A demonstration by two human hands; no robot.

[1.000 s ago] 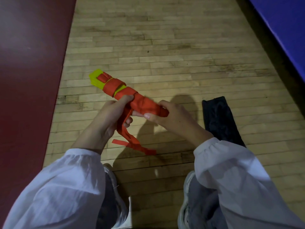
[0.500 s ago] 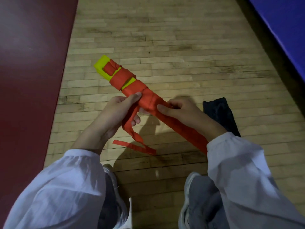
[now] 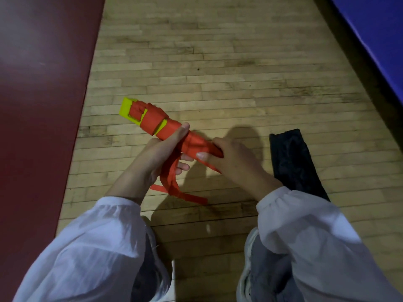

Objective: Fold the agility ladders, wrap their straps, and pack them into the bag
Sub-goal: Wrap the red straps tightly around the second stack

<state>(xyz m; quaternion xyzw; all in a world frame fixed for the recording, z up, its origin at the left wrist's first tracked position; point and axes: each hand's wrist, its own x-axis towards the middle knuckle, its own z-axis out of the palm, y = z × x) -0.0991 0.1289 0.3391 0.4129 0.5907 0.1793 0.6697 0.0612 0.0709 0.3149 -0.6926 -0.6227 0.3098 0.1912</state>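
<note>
Head view: left grip (image 3: 157, 158) clasps the folded ladder (image 3: 152, 119) above the floor (image 3: 218, 83); right grip (image 3: 235, 162) pinches the strap (image 3: 171, 179) against it. Wrapping looks underway; loose tails dangle. Next, likely: wind those tails tight, then reach the bag (image 3: 292, 162) lying at right.

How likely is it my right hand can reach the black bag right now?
Probably yes: the black bag lies flat on the floor just right of the right hand, nothing between them. But that hand grips the red strap of the ladder bundle, so it must let go first.
</note>
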